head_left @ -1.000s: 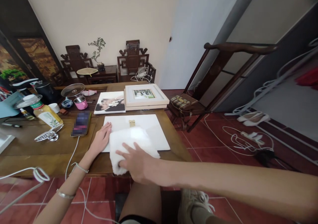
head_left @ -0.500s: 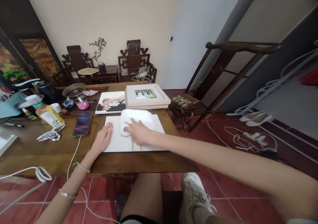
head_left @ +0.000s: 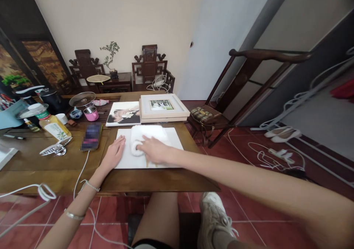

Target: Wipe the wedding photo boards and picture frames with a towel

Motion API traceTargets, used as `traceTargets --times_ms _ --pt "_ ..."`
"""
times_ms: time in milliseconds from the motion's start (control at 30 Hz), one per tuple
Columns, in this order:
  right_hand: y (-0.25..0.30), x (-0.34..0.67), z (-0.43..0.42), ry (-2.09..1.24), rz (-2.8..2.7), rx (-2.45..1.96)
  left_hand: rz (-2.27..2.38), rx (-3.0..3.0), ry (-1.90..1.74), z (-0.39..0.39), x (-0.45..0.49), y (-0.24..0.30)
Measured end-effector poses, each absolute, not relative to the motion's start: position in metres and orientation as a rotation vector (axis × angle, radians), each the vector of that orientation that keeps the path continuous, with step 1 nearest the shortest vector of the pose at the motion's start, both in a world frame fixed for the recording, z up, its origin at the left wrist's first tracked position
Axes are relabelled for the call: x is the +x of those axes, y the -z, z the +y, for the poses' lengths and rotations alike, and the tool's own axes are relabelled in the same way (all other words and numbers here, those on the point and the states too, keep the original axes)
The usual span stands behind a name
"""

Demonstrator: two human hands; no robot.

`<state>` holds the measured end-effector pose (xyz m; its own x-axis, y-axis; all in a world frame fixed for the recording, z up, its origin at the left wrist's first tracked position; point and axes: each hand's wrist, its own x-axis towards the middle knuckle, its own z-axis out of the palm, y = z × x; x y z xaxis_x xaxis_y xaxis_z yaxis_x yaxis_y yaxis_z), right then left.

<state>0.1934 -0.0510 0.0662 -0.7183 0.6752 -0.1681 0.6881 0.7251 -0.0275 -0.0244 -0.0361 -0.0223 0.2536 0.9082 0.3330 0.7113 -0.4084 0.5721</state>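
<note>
Left hand (head_left: 114, 154): flat, fingers close together, at white board (head_left: 174, 143)'s 9 o'clock edge | right hand (head_left: 155, 149): on white cloth (head_left: 149, 131), cannot tell whether fingers pinch | cloth: board's 12 o'clock side, on worktop (head_left: 163, 179)

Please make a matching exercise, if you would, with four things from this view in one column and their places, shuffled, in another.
1. left hand
2. right hand
3. pink mug
4. plaid bag

A. on the seat of the dark chair
B. on the white cloth
C. beside the blue-and-white pot
D. at the left edge of the white board

Pairs: 1-D, 2-B, 3-C, 4-A
</note>
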Motion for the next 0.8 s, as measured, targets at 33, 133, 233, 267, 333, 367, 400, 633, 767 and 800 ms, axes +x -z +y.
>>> traceTargets --times_ms 33,133,233,267,333,367,400,633,767,800 --pt "-0.063 0.195 -0.039 0.078 2.799 1.112 1.492 2.226 -0.911 -0.036 -0.025 0.022" --pt "-0.054 0.196 -0.016 0.031 2.801 1.153 1.487 2.232 -0.913 -0.036 -0.025 0.022" --pt "-0.049 0.187 -0.025 0.019 2.771 1.187 1.488 2.231 -0.913 -0.035 -0.025 0.023" --pt "-0.048 0.183 -0.035 0.029 2.745 1.189 1.487 2.229 -0.914 -0.035 -0.024 0.023" --pt "-0.049 0.174 -0.063 0.065 2.698 1.159 1.483 2.222 -0.918 -0.036 -0.024 0.023" --pt "-0.051 0.170 -0.079 0.091 2.674 1.125 1.480 2.217 -0.919 -0.036 -0.024 0.023" --pt "-0.053 0.167 -0.095 0.112 2.681 1.071 1.478 2.212 -0.920 -0.037 -0.024 0.022" --pt "-0.070 0.161 -0.126 0.170 2.810 0.882 1.461 2.198 -0.923 -0.037 -0.025 0.023" --pt "-0.065 0.171 -0.072 0.091 2.790 1.105 1.470 2.208 -0.928 -0.035 -0.026 0.026" --pt "-0.062 0.175 -0.058 0.049 2.797 1.140 1.475 2.213 -0.923 -0.035 -0.026 0.027"
